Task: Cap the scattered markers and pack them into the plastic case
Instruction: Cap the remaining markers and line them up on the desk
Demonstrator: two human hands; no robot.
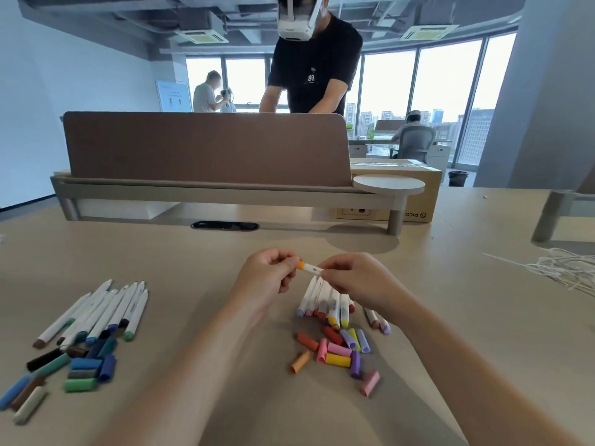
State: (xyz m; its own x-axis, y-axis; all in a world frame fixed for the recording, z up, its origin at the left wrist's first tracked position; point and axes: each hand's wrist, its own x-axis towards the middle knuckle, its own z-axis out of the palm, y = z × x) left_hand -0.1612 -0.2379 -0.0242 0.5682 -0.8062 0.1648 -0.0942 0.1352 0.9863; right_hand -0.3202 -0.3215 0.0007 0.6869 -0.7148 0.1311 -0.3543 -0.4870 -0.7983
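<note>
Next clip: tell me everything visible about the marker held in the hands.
The marker has a white, plastic-looking barrel with small dark print and an orange section at one end. It is held nearly level, dipping slightly rightward, above the table. The left hand pinches the orange end, the right hand the other; fingers hide both tips, so capping cannot be told.

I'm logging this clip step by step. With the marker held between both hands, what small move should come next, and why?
Probably press the hands together so the marker closes fully at its orange end. The left hand pinches that end and the right hand grips the white barrel. Fingers hide whether a cap is seated there. Loose caps lie on the table nearer the person.
</note>
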